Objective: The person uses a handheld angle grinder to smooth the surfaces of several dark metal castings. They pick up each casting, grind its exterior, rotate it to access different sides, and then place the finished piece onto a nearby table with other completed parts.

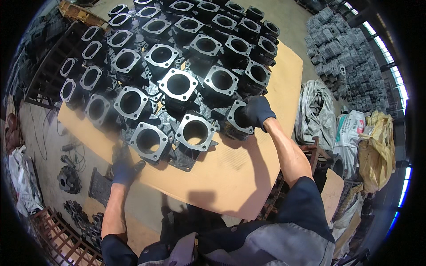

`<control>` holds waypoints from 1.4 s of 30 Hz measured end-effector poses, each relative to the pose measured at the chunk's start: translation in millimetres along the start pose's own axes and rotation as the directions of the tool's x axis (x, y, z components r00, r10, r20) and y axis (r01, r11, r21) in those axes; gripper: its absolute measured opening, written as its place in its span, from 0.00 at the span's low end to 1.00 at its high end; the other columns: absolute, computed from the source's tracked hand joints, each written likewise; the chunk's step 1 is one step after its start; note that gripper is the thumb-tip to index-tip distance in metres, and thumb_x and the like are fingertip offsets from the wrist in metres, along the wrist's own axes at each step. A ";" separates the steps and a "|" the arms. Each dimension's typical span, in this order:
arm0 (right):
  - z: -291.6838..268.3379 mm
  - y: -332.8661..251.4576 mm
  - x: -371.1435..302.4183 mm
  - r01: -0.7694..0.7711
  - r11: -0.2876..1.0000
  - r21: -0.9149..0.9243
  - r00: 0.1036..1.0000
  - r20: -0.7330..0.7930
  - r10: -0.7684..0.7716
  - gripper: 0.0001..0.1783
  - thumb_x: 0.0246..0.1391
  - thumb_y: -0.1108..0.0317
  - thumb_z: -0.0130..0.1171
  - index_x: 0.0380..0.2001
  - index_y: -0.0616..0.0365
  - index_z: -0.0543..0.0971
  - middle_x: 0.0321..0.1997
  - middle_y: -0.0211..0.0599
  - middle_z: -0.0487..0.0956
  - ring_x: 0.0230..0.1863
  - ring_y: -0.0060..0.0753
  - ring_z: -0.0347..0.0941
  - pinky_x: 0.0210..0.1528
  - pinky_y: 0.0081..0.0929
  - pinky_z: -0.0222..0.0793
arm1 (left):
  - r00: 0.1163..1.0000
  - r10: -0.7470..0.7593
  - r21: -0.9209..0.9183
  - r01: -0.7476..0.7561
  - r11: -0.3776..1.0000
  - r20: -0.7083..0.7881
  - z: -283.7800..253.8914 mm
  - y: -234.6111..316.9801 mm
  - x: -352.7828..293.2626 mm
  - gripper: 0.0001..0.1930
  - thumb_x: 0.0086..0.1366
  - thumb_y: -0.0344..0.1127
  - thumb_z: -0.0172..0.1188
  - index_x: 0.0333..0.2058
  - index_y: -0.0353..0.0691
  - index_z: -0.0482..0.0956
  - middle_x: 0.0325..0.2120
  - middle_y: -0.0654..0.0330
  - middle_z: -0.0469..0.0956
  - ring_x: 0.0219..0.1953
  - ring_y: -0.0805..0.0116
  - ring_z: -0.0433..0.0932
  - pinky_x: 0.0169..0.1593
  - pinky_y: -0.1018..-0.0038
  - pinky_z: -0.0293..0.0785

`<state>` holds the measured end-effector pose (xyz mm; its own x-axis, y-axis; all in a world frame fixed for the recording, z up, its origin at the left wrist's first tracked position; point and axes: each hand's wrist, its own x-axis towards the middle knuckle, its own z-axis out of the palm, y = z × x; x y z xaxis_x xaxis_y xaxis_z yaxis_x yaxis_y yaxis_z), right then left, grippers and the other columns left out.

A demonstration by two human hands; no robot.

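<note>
Rows of dark metal castings, each with a bright square flange around a round bore, stand on a brown cardboard sheet [226, 164]. My right hand [258, 113], in a dark glove, grips the flanged casting [234, 116] at the right end of the nearest rows, its fingers hooked over the rim at the bore. Gloved as well, my left hand [125, 167] is at the cardboard's left front edge, thumb apart from the fingers. Closest to it is the front casting [150, 141]; whether they touch I cannot tell.
Stacked grey castings [341, 57] rise at the far right. White sacks [316, 115] and a yellowish sack [376, 150] stand right of the cardboard. On the floor at left lie a dark casting [69, 178] and cables. A rusty metal rack [62, 235] is at lower left.
</note>
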<state>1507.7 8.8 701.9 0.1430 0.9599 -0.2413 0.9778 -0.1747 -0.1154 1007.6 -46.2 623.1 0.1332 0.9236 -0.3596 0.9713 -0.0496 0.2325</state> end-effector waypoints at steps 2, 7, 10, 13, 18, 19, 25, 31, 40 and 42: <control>-1.4 -0.9 1.2 -0.021 1.000 0.016 1.000 0.006 0.021 0.15 0.43 0.65 0.57 0.31 0.62 0.85 0.35 0.59 0.82 0.39 0.59 0.80 0.45 0.46 0.76 | 1.000 -0.003 0.011 0.003 1.000 -0.012 3.0 -3.4 0.5 0.54 0.53 0.50 0.72 0.71 0.36 0.49 0.72 0.40 0.46 0.74 0.40 0.43 0.74 0.52 0.42; -1.9 -5.9 4.7 -0.041 0.999 -0.015 0.999 0.012 0.041 0.15 0.43 0.64 0.57 0.31 0.61 0.86 0.37 0.57 0.82 0.40 0.58 0.81 0.45 0.45 0.77 | 1.000 -0.004 0.011 0.004 1.000 -0.022 -0.4 -1.1 2.3 0.54 0.53 0.49 0.72 0.72 0.39 0.49 0.73 0.41 0.45 0.74 0.40 0.43 0.74 0.52 0.43; 4.4 -5.4 5.4 -0.039 0.999 -0.008 0.998 -0.040 0.038 0.15 0.43 0.64 0.56 0.30 0.60 0.86 0.36 0.57 0.82 0.41 0.58 0.81 0.45 0.44 0.77 | 0.999 0.011 -0.027 -0.012 1.000 -0.039 4.7 -3.6 0.5 0.55 0.53 0.48 0.73 0.72 0.42 0.48 0.73 0.40 0.44 0.74 0.38 0.43 0.74 0.51 0.44; 3.1 -4.7 5.0 -0.039 0.999 0.023 0.997 -0.063 0.040 0.13 0.43 0.65 0.56 0.30 0.58 0.86 0.35 0.57 0.82 0.40 0.60 0.79 0.45 0.48 0.75 | 0.999 0.014 -0.015 -0.014 1.000 -0.038 6.8 -4.4 2.2 0.55 0.52 0.48 0.73 0.72 0.42 0.48 0.73 0.40 0.44 0.74 0.37 0.43 0.73 0.49 0.44; 10.9 -6.6 -4.8 -0.067 0.996 0.058 0.990 -0.119 0.074 0.13 0.45 0.65 0.56 0.28 0.59 0.85 0.36 0.56 0.83 0.39 0.59 0.81 0.43 0.47 0.76 | 1.000 0.014 0.041 -0.013 0.999 -0.009 3.4 -3.3 0.8 0.57 0.53 0.57 0.70 0.72 0.38 0.46 0.72 0.37 0.44 0.73 0.34 0.43 0.72 0.46 0.46; 12.6 -5.8 -3.7 -0.094 0.995 0.040 0.990 -0.104 0.097 0.13 0.45 0.65 0.55 0.29 0.59 0.85 0.36 0.56 0.83 0.39 0.58 0.81 0.43 0.47 0.76 | 1.000 0.007 0.044 -0.007 0.999 0.005 1.9 0.4 1.5 0.57 0.52 0.58 0.69 0.72 0.37 0.47 0.72 0.37 0.43 0.73 0.33 0.43 0.72 0.46 0.46; 8.9 -11.6 -11.3 -0.045 0.998 0.044 0.995 -0.086 0.049 0.14 0.45 0.61 0.56 0.30 0.58 0.85 0.35 0.54 0.83 0.39 0.56 0.82 0.43 0.47 0.77 | 0.999 -0.008 0.055 0.006 0.998 0.047 -1.0 -2.3 -3.1 0.60 0.53 0.62 0.69 0.72 0.35 0.44 0.73 0.37 0.39 0.74 0.37 0.41 0.73 0.48 0.43; -8.8 -17.1 -30.0 -0.058 0.969 0.242 0.992 -0.099 0.084 0.21 0.48 0.56 0.60 0.40 0.59 0.84 0.41 0.56 0.83 0.44 0.54 0.81 0.48 0.42 0.76 | 0.999 0.013 0.056 -0.016 0.998 0.042 1.2 -12.6 -1.1 0.59 0.53 0.60 0.69 0.72 0.35 0.47 0.73 0.38 0.42 0.74 0.38 0.41 0.74 0.51 0.43; 159.8 37.9 -77.0 0.162 0.169 0.972 0.716 -0.234 0.658 0.25 0.68 0.52 0.54 0.53 0.64 0.78 0.54 0.45 0.80 0.56 0.37 0.75 0.61 0.31 0.68 | 0.994 0.112 0.098 -0.113 0.989 0.020 4.6 -4.4 4.7 0.58 0.57 0.64 0.64 0.71 0.30 0.44 0.72 0.38 0.43 0.74 0.39 0.41 0.75 0.56 0.42; 173.1 25.0 -60.3 0.202 -0.019 0.979 0.758 -0.144 0.636 0.28 0.69 0.49 0.51 0.56 0.64 0.76 0.57 0.44 0.79 0.58 0.36 0.73 0.63 0.30 0.65 | 0.988 0.153 0.125 -0.155 0.980 0.027 10.1 -20.3 8.1 0.59 0.58 0.65 0.63 0.71 0.28 0.43 0.72 0.36 0.42 0.74 0.37 0.41 0.75 0.56 0.42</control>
<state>1497.0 -91.4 546.8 0.7524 0.6482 -0.1172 -0.1392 -0.0175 -0.9901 991.0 -41.6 606.3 0.2854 0.8946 -0.3438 0.9558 -0.2395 0.1703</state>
